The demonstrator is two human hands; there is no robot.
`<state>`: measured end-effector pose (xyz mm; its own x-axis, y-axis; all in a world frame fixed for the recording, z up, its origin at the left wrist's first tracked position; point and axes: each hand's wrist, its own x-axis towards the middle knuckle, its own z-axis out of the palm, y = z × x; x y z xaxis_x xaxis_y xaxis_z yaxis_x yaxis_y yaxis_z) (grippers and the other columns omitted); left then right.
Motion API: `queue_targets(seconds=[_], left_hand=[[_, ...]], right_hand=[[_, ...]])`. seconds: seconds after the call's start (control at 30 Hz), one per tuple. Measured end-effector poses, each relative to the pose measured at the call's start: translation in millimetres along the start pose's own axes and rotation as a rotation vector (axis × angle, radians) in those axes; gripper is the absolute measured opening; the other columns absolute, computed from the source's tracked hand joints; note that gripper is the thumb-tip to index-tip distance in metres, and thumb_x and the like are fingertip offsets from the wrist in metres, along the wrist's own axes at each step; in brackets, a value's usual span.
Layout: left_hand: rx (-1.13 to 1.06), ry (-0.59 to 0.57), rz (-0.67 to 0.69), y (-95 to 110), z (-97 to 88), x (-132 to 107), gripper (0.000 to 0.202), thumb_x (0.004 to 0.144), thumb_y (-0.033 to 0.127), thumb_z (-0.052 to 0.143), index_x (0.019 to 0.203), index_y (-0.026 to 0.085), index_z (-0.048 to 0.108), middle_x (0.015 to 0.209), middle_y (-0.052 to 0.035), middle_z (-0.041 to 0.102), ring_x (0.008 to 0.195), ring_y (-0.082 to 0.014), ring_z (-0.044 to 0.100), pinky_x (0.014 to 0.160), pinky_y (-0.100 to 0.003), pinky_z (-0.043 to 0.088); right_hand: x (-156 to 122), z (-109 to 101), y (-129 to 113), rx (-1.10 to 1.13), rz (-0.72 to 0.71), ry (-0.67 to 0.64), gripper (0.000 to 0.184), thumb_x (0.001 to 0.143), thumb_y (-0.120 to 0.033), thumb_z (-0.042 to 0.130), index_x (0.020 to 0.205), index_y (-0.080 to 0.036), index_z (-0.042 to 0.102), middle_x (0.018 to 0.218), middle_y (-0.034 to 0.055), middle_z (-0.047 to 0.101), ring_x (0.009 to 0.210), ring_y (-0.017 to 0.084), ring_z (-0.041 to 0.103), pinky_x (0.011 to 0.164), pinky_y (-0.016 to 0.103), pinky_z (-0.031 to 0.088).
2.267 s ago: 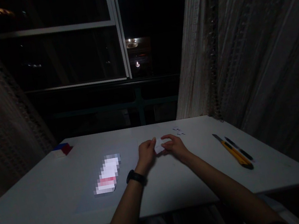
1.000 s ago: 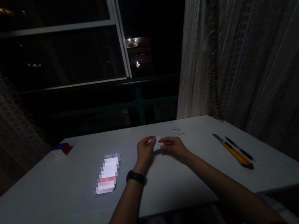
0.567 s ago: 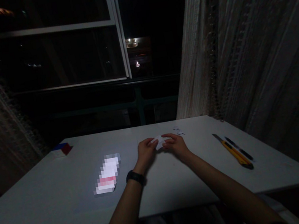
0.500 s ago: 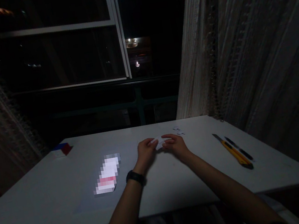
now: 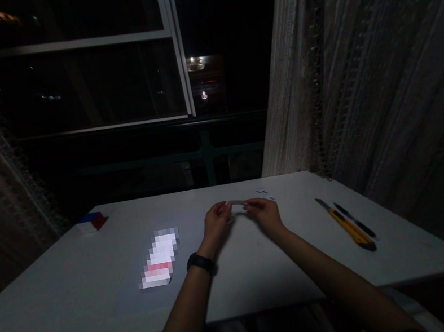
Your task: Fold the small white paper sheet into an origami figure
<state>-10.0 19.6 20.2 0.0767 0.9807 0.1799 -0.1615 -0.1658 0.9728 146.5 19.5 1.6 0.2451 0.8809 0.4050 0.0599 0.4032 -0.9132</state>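
Observation:
Between my two hands, near the far middle of the table, is a small piece of white paper (image 5: 237, 202), now seen almost edge-on. My left hand (image 5: 217, 221), with a dark band on its wrist, pinches the left end. The right end is pinched by my right hand (image 5: 266, 215). Just beyond my right hand lie small white paper pieces (image 5: 264, 191) with dark marks, partly hidden by its fingers. Any marks on the held paper are too small to make out.
On the white table (image 5: 259, 279), a lit phone with a blurred screen (image 5: 161, 259) lies left of my hands. A yellow utility knife (image 5: 350, 228), blade out, and a dark pen (image 5: 355, 221) lie at right. A coloured puzzle cube (image 5: 91, 222) sits far left. Curtains (image 5: 361, 78) flank the window.
The paper has tilted from showing its face to a thin, edge-on strip. My fingers have shifted slightly, and my right hand now covers more of the marked pieces behind it.

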Motion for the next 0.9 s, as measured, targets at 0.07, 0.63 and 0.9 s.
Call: queue_targets(seconds=[0.07, 0.63, 0.9], left_hand=[[-0.03, -0.085, -0.133, 1, 1.2, -3, 0.054, 0.067, 0.057, 0.06, 0.087, 0.007, 0.063, 0.087, -0.0172, 0.066, 0.069, -0.0182, 0.064, 0.058, -0.027, 0.05], [-0.214, 0.011, -0.16, 6, 0.1, -6, 0.02, 0.065, 0.016, 0.071, 0.081, 0.009, 0.063, 0.073, -0.0077, 0.067, 0.06, -0.0123, 0.063, 0.057, -0.02, 0.052], [-0.166, 0.02, -0.168, 10, -0.1, -10, 0.041, 0.057, 0.026, 0.077, 0.091, 0.009, 0.061, 0.066, -0.0044, 0.064, 0.054, -0.0113, 0.06, 0.052, -0.022, 0.049]], right_hand=[[-3, -1, -2, -0.13, -0.156, 0.041, 0.016, 0.066, -0.025, 0.063, 0.079, -0.02, 0.071, 0.085, 0.0059, 0.071, 0.083, 0.024, 0.064, 0.082, 0.042, 0.048], [-19, 2, -13, -0.266, -0.416, -0.132, 0.023, 0.075, -0.018, 0.054, 0.091, -0.025, 0.068, 0.114, 0.0041, 0.061, 0.105, 0.022, 0.057, 0.097, 0.041, 0.041], [-11, 3, -7, -0.11, -0.142, -0.146, 0.017, 0.065, -0.024, 0.064, 0.08, -0.021, 0.071, 0.092, 0.0061, 0.07, 0.089, 0.023, 0.063, 0.086, 0.04, 0.047]])
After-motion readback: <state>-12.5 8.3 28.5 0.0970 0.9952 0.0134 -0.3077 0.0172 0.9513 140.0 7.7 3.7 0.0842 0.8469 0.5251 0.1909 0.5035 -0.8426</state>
